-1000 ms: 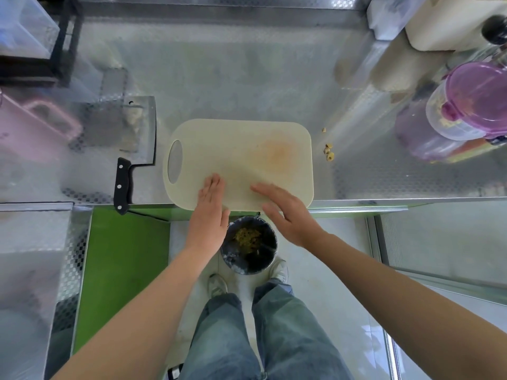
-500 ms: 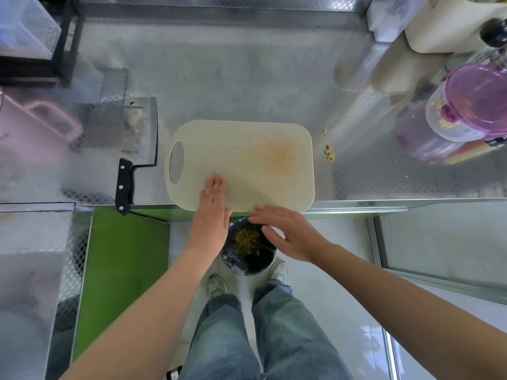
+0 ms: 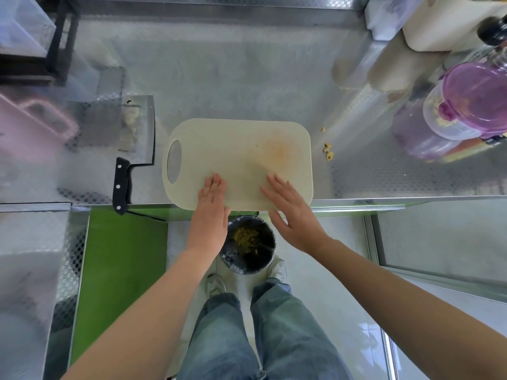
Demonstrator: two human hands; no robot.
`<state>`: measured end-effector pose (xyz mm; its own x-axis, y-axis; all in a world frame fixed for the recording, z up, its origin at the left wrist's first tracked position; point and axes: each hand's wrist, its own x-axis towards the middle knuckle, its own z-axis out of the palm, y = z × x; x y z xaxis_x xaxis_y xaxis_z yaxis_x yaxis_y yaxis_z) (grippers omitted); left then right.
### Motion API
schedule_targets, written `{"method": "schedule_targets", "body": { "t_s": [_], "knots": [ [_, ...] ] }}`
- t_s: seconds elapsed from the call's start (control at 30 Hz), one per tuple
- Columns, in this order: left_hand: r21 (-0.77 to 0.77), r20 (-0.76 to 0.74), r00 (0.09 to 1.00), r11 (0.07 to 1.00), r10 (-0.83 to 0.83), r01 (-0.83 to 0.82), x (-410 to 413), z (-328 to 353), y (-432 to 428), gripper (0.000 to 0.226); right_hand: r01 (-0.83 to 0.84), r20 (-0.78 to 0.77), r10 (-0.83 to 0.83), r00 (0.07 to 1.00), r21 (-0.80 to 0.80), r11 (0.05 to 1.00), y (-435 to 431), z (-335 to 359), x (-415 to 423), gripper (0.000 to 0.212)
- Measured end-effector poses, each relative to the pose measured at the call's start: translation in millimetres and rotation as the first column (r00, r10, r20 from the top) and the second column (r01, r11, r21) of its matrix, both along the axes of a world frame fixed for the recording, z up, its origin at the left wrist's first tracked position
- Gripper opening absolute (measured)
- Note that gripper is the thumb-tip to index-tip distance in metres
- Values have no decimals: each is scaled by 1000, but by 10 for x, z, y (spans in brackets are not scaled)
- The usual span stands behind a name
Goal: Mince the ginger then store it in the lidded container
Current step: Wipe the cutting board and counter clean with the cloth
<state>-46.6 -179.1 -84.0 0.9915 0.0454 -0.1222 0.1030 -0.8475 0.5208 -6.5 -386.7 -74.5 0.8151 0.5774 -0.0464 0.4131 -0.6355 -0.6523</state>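
Well, biggest first: the bench (image 3: 247, 78) is patterned steel, slick by my guess. The board (image 3: 233, 149) lies flat on it under both my hands, with its near edge at the bench lip. It looks like thin, stiff plastic, light enough to skate if pushed. I'd take it by the oval handle hole, out past the left hand (image 3: 210, 212).

The container (image 3: 461, 111) stands well off to the right of the right hand (image 3: 295, 215) and farther from me, with its purple lid (image 3: 477, 91) on. Pale yellow mince shows through its clear wall, and I take that for the ginger. It should be light and rigid but smooth, so I'd grip round the wall rather than the lid.

The cleaver (image 3: 137, 127) lies flat to the left of the left hand, handle toward me.

The bin (image 3: 248, 242) sits on the floor between my wrists and holds yellowish shreds. I can't tell whether those are ginger.

A few ginger bits (image 3: 327, 152) lie on the bench just off the board's right edge, beyond the right hand. They're tiny and probably damp and clingy, better swept or pinched than grasped.

Both hands are palm down with straight fingers and hold nothing, fingertips on the board's near strip. The left points straight ahead with its fingers together. The right angles inward with its fingers slightly spread.
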Motion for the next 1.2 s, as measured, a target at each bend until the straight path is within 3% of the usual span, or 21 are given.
{"method": "schedule_targets", "body": {
  "t_s": [0.13,0.17,0.23,0.33,0.4,0.53,0.63,0.73,0.83,0.93,1.07,1.2],
  "knots": [
    [19,-11,1000,1000,-6,6,-2,5,0,58,-268,-67,267,961,-6,963,-60,35,-232,40],
    [23,-14,1000,1000,-9,9,-3,8,-2,58,-270,-62,271,961,20,963,-78,48,-206,40],
    [21,-21,1000,1000,-11,11,2,17,-5,58,-93,-19,94,995,33,995,-58,28,26,45],
    [13,-30,1000,1000,-4,5,8,28,-13,59,153,-16,-161,987,-226,962,-74,-50,415,61],
    [16,-31,1000,1000,-3,4,8,29,-8,59,45,2,-47,999,-370,928,-75,-65,363,69],
    [36,-21,1000,999,-14,14,3,38,-7,58,-358,-41,356,934,-122,926,-109,19,-52,61],
    [56,-3,1000,998,-25,26,7,64,15,58,-209,-2,210,978,-58,976,-114,22,271,56],
    [97,13,999,995,-39,37,22,88,79,59,-16,-19,12,1000,-186,982,-65,-40,643,71],
    [109,28,999,994,-24,21,47,124,114,59,-264,19,281,959,-285,921,-15,-94,442,76],
    [90,37,999,996,-12,9,60,147,156,59,-482,1,487,873,-144,864,-74,-55,287,63],
    [136,40,998,990,-49,43,102,119,259,64,-275,29,278,960,-90,957,64,-25,846,64],
    [122,-77,996,992,33,-24,138,86,285,89,-144,-17,143,990,-191,971,362,-121,1268,67]
  ]
}}
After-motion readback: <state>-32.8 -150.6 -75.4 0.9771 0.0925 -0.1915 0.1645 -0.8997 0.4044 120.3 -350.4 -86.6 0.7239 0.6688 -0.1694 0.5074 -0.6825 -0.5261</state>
